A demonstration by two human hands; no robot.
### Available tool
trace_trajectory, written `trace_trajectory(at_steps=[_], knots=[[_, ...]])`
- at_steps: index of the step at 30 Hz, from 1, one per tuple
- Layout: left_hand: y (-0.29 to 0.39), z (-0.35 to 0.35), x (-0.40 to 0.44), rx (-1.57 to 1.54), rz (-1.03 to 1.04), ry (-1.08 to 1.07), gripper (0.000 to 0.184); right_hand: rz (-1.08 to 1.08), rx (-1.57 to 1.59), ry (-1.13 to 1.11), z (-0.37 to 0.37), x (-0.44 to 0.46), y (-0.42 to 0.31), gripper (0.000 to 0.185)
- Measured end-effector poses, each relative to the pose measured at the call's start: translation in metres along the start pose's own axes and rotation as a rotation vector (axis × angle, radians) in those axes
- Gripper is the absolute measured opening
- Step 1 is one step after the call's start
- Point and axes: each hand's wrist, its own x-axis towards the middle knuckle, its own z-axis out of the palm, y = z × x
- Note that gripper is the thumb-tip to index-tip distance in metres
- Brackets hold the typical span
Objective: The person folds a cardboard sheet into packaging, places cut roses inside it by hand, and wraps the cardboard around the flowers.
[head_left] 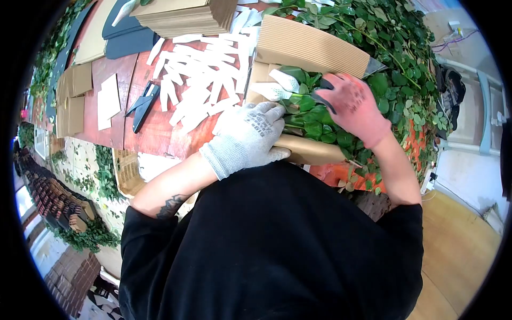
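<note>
My left hand [250,133], in a pale grey knit glove, lies over the near left side of a leafy flower bundle [309,117], its fingers laid out and its thumb apart. The bundle sits in an open brown cardboard wrap [314,148]. White net-sleeved flower heads [278,88] stick out left of the leaves, just beyond my left fingertips. Over the stems is my right hand [352,104], in a pink glove with dark fingertips. Its fingers are curled in around the leafy flower stems; the palm side is hidden.
White paper strips [200,80] are scattered left of the wrap. A dark stapler-like tool [144,109] and white cards [109,101] lie farther left. Corrugated cardboard [314,45] and a cardboard stack [186,18] stand behind. Leafy stems [394,58] are heaped at right.
</note>
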Motion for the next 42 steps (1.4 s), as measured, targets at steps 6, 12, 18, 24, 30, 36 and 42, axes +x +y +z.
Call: trace_trajectory(at_steps=[6, 12, 18, 24, 30, 36, 42], knots=[[0.002, -0.001, 0.000, 0.001, -0.007, 0.009, 0.051, -0.299, 0.089, -0.255, -0.013, -0.016, 0.000, 0.020], [0.003, -0.001, 0.002, 0.013, -0.020, -0.020, 0.051, 0.322, 1.006, -0.502, -0.029, 0.032, -0.014, 0.038], [0.002, -0.001, 0.003, 0.025, -0.038, -0.092, 0.051, 0.077, 0.081, -0.299, 0.008, 0.045, -0.053, 0.040], [0.002, 0.001, 0.002, 0.034, -0.034, -0.051, 0.051, 0.195, 0.041, -0.379, 0.017, 0.037, -0.059, 0.039], [0.004, -0.002, 0.002, 0.056, -0.050, -0.100, 0.052, 0.266, 0.135, -0.054, 0.014, 0.031, -0.045, 0.041], [0.004, -0.002, 0.002, 0.063, -0.045, -0.103, 0.055, 0.186, -0.004, 0.244, 0.041, 0.024, -0.030, 0.028], [0.004, -0.004, 0.002, 0.064, -0.077, -0.145, 0.055, 0.172, 0.078, -0.059, 0.026, 0.028, -0.040, 0.024]])
